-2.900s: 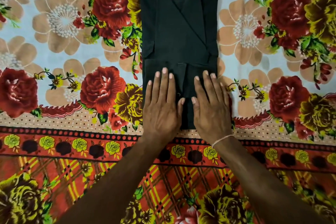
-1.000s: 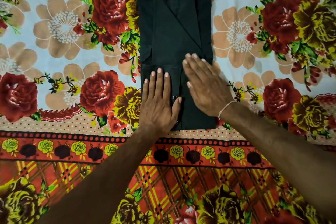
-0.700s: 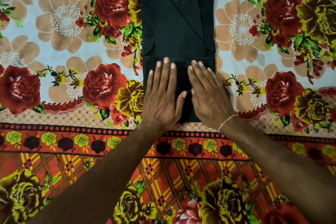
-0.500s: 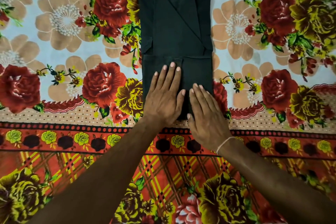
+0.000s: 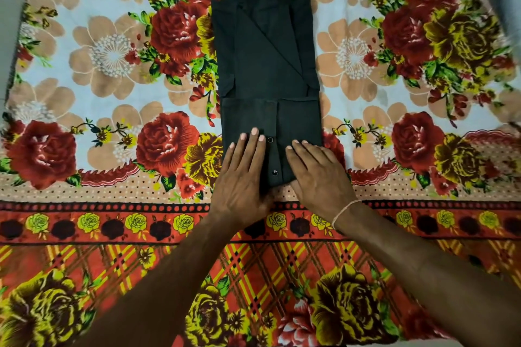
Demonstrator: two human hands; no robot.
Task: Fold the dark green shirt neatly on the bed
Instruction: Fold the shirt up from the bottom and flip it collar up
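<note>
Head view: shirt [image 5: 267, 65] hem under left hand [image 5: 242, 177], right hand [image 5: 318, 175].

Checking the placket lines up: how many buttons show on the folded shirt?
2. One button lies beside the left hand's fingertips; another button sits nearer, between both hands. Others may be hidden under folds.

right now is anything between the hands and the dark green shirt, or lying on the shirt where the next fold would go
Nothing visible does. The left hand and right hand both lie flat on the near end of the dark green shirt, fingers extended. The shirt's far part is bare, and only the floral bedsheet surrounds it.
</note>
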